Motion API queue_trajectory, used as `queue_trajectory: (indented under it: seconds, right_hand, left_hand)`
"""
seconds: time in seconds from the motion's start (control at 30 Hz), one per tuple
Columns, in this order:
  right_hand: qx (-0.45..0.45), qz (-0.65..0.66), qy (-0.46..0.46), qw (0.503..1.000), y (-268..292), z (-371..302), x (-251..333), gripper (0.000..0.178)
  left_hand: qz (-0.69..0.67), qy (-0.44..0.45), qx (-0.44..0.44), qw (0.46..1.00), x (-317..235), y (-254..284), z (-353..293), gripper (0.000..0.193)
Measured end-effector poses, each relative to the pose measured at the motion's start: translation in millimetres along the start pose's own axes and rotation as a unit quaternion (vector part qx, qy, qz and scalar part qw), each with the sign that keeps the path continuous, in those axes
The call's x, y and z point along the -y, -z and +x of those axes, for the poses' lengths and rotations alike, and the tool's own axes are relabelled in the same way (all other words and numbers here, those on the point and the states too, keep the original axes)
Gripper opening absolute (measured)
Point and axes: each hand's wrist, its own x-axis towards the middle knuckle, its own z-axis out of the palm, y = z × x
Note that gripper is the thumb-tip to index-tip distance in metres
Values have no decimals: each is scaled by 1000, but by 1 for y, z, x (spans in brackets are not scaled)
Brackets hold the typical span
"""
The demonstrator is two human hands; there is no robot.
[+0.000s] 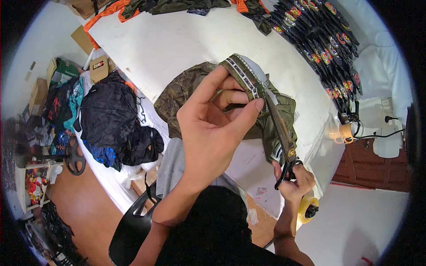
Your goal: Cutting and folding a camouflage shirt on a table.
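My left hand [206,122] is raised over the white table, pinching a curved olive band [242,75] with a printed tape along it between thumb and fingers. The band seems to belong to the camouflage garment [177,93] lying rumpled beneath, though the join is hidden behind my hand. In my right hand [296,182], lower and to the right, are large scissors [284,126], my fingers through the black handles. Their long blades point up and away, with the tips right at the band beside my left thumb. I cannot tell whether they touch it.
Dark garments [111,119] are heaped left of the white table [146,48]. Several black packed items with colourful labels [328,48] lie along its far right. A yellow tape roll [307,209] sits by my right wrist. A black chair [128,235] stands at lower left.
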Motion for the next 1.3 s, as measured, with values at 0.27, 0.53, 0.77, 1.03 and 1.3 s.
queue_trajectory:
  seconds: [0.27,0.53,0.77,1.03,1.3]
  right_hand:
    - [11,6,-8,1000,4,-3,-3,44]
    - [12,17,10,1000,6,-6,-3,53]
    - [2,-3,-3,1000,7,-5,-1,46]
    - [-10,-46,30,998,9,-3,1,45]
    - [0,70,-49,996,10,-15,-5,47]
  left_hand:
    - [7,-4,-4,1000,-1,1,0,55]
    - [-3,-10,4,1000,-1,0,-3,56]
    - [-15,-7,9,1000,-3,1,-4,56]
    - [5,-17,15,1000,-5,2,-5,56]
    - [-2,-11,9,1000,-6,1,-8,56]
